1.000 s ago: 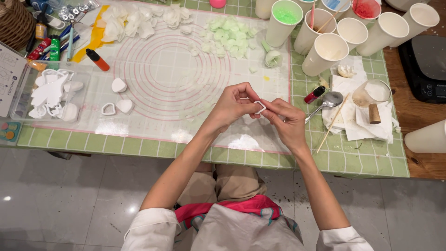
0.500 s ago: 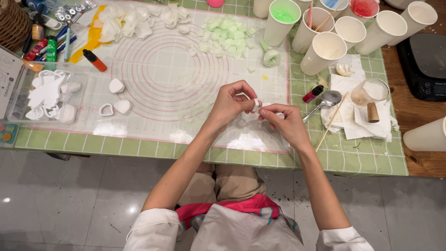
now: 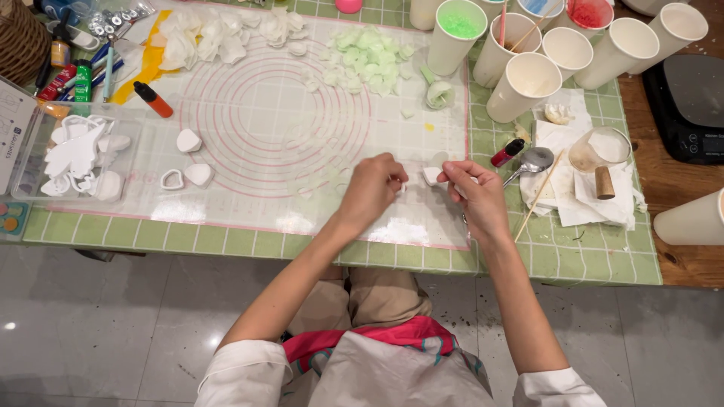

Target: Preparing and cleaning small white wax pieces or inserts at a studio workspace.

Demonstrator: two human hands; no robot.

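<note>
My hands are low over the near edge of a clear rolling mat (image 3: 264, 128) printed with red circles. My right hand (image 3: 477, 197) pinches a small white petal cutter (image 3: 431, 176) between thumb and forefinger, just above the mat. A short gap to its left, my left hand (image 3: 375, 188) has its fingers curled together, and a tiny white bit of paste (image 3: 403, 186) shows at the fingertips. Faint cut petals lie on the mat beside my left hand.
White petals (image 3: 204, 38) and pale green petals (image 3: 366, 53) lie at the mat's far side. Heart cutters (image 3: 188, 140) and a clear tray of cutters (image 3: 75, 151) are on the left. Paper cups (image 3: 524, 83), a spoon (image 3: 532, 161), a stick (image 3: 537, 197), a glass (image 3: 599, 149) and a scale (image 3: 690, 105) are on the right.
My hands were together on the small cutter, raised above the mat. They have since dropped toward the mat and parted, and the cutter stayed with my right hand.
</note>
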